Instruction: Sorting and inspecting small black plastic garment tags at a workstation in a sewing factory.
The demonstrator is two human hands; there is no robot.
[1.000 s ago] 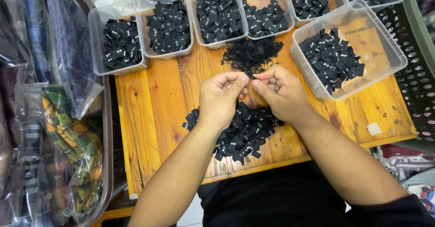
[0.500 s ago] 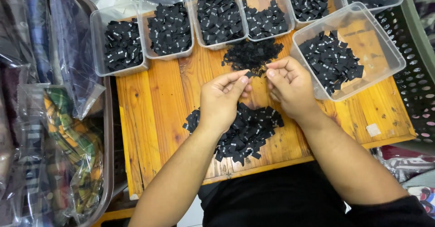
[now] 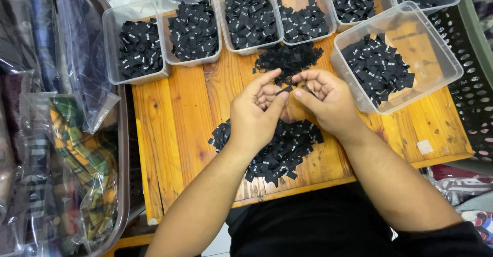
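Observation:
My left hand point(image 3: 257, 110) and my right hand point(image 3: 323, 100) meet above a small wooden table point(image 3: 179, 118). Together their fingertips pinch a small black fabric label point(image 3: 285, 89). A loose pile of the same black labels point(image 3: 280, 151) lies on the wood under my wrists. A second, smaller heap of labels point(image 3: 288, 58) sits just beyond my fingers. To the right, close to my right hand, a clear plastic tub point(image 3: 436, 56) holds more black labels.
Several clear tubs of black labels point(image 3: 190, 28) line the table's far edge. Folded fabrics in plastic bags point(image 3: 67, 149) fill a bin on the left. A dark perforated basket point(image 3: 475, 92) stands at the right. A small white scrap point(image 3: 425, 146) lies near the table's front right.
Both hands have stayed above the table, shifting slightly away from me. They drew apart a little half a second ago and now touch at the fingertips on one label.

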